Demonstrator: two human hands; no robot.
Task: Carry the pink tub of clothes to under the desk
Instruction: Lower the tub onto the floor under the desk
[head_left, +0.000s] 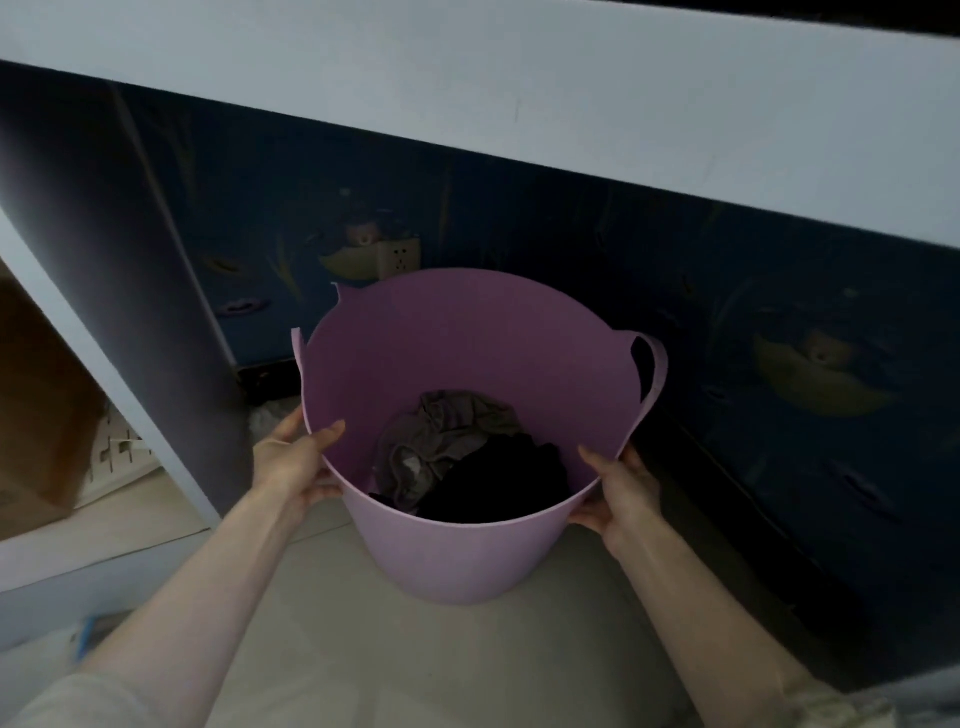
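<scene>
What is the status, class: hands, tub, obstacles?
Left hand and right hand both gripping rim of pink tub. Clothes inside; tub at desk edge. Nothing blocking visible.

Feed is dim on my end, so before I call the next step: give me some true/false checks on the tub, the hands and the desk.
1. Both hands grip the pink tub at its rim. True: left hand and right hand each pinch the rim, thumb inside.
2. The tub is empty. False: grey clothing and black clothing lie at the bottom.
3. The tub has loop handles on both sides. False: only the right handle is there; the left rim shows a torn gap.
4. The desk top lies above and beyond the tub. True.
5. A wall socket shows behind the tub. True.
</scene>
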